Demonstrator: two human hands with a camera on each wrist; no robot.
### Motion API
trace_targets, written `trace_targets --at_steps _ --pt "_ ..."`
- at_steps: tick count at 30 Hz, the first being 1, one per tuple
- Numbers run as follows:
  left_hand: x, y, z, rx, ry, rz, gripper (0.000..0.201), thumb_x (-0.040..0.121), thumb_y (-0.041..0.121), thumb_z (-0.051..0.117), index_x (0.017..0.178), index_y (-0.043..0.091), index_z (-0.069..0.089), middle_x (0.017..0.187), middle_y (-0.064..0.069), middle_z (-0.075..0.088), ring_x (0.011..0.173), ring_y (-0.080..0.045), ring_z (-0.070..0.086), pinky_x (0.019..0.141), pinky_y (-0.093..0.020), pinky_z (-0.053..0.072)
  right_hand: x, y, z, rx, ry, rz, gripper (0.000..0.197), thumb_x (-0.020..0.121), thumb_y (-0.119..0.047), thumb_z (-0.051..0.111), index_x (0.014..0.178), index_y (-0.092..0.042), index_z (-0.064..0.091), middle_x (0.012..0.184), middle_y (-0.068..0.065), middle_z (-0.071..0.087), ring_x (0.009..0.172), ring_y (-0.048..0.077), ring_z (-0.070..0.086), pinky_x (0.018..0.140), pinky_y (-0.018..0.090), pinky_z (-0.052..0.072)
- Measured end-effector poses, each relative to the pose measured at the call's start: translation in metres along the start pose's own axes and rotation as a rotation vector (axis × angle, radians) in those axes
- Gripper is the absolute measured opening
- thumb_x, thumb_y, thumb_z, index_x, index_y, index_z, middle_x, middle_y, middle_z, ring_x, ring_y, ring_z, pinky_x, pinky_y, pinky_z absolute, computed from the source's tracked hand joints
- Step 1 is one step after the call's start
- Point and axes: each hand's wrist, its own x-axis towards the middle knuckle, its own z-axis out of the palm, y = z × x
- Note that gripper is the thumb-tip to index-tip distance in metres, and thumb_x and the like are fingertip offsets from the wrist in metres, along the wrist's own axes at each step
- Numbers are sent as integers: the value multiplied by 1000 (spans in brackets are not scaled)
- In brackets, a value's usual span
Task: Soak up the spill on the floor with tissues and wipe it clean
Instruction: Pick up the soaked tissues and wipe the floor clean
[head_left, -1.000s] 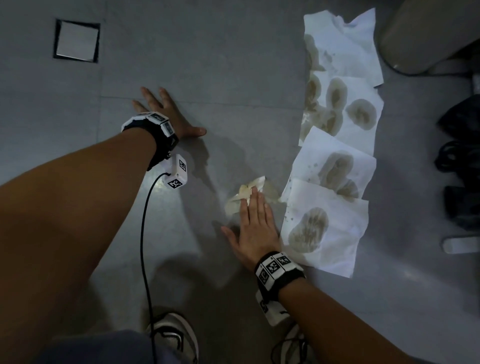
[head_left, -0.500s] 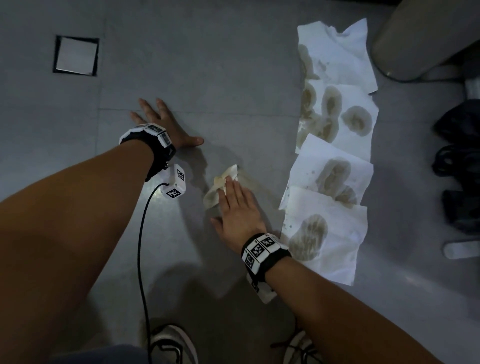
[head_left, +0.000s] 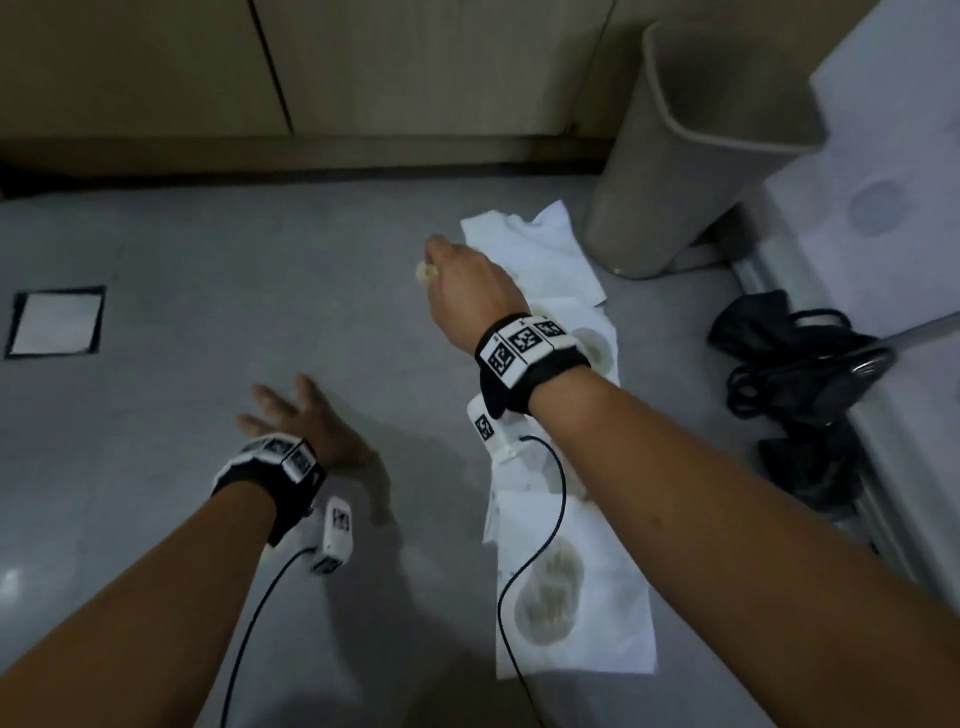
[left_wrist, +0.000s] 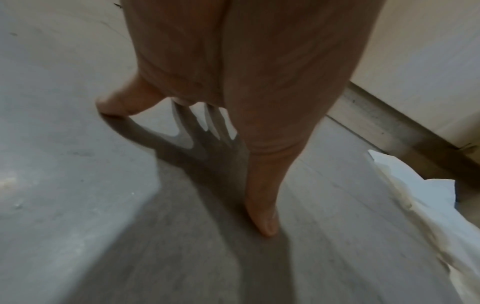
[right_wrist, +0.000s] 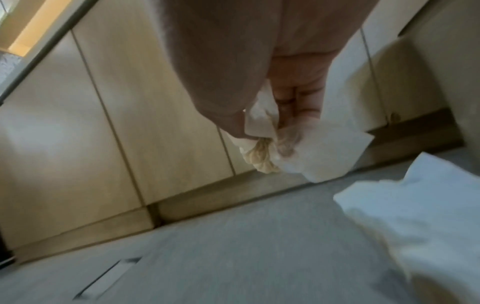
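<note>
My right hand (head_left: 457, 270) is raised above the floor and grips a crumpled, wet, yellow-stained tissue wad (right_wrist: 280, 148), a bit of which (head_left: 425, 273) shows past the knuckles. A row of white tissues (head_left: 571, 597) with brown soaked patches lies flat on the grey floor (head_left: 260, 322), running from near me up to the bin. My left hand (head_left: 306, 421) rests spread and flat on the floor left of that row, with its fingers (left_wrist: 262, 216) straight and nothing held. The edge of the tissue row (left_wrist: 428, 205) shows at the right of the left wrist view.
A beige waste bin (head_left: 691, 171) stands at the far right by the tissue row's far end. Black cables and bags (head_left: 800, 374) lie along a white appliance (head_left: 893, 218) on the right. A square floor drain cover (head_left: 54, 321) sits left. Cabinet doors (head_left: 363, 67) line the back.
My right hand stopped pressing the tissue flat on the floor, gathered it into a wad and lifted it up and away towards the bin. The head view tilted up. My left hand stayed planted.
</note>
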Motion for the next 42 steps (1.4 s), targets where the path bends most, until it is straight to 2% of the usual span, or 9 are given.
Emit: trace_targets --at_steps 6,9,14,19,25,30,32,37,42 --pt "6 -3 6 -30 66 11 146 51 64 87 156 37 -12 159 -12 -32 145 -52 -18 116 -66 5 42 53 -90 -28 128 107 24 97 -7 43 117 -5 57 125 13 50 109 29 56 74 28 35" --pt "28 -10 30 -57 266 -28 166 19 81 82 151 51 -15 154 -7 -42 143 -60 -3 104 -62 -31 57 85 -137 8 258 224 26 96 -8 45 118 -6 58 134 16 42 104 33 59 82 33 44" --pt "-3 10 37 -103 381 -65 128 40 35 89 154 27 31 163 -20 9 147 -49 7 117 -62 11 71 146 -198 49 377 445 36 97 -17 46 130 -5 55 151 19 31 121 36 52 99 36 41" --pt "-2 20 41 -196 413 -95 126 32 44 76 151 32 36 165 -14 9 150 -41 -2 120 -60 4 78 203 -212 111 329 650 69 86 -46 48 140 -3 46 136 19 55 123 36 54 104 40 43" --pt "1 12 33 -154 341 -77 129 41 51 80 157 32 25 166 -14 -2 149 -46 -6 118 -60 1 81 207 -193 -124 203 525 63 99 -55 37 148 -18 43 158 9 34 147 29 26 121 51 9" --pt "9 15 18 10 295 -136 98 68 56 72 152 23 33 160 -26 9 141 -55 15 114 -62 24 81 156 -156 -91 320 165 42 101 -38 44 129 -11 58 132 13 53 118 31 52 102 41 35" --pt "18 28 8 115 176 -34 106 58 70 56 147 15 39 154 -28 22 138 -53 19 112 -62 28 82 138 -134 -64 268 92 35 101 -37 43 116 -11 62 114 9 58 101 27 57 87 36 42" --pt "10 103 -6 30 51 128 146 58 78 76 156 26 -19 159 -16 -31 146 -49 -19 118 -63 11 92 140 -61 86 -14 250 27 97 -33 48 93 -13 66 96 7 67 88 29 63 77 35 51" --pt "24 121 10 68 30 -2 150 54 77 79 153 32 -25 155 -17 -39 142 -56 -21 117 -66 10 93 185 -7 -10 -197 438 27 93 -28 49 106 -10 65 103 12 66 81 29 56 72 30 44"
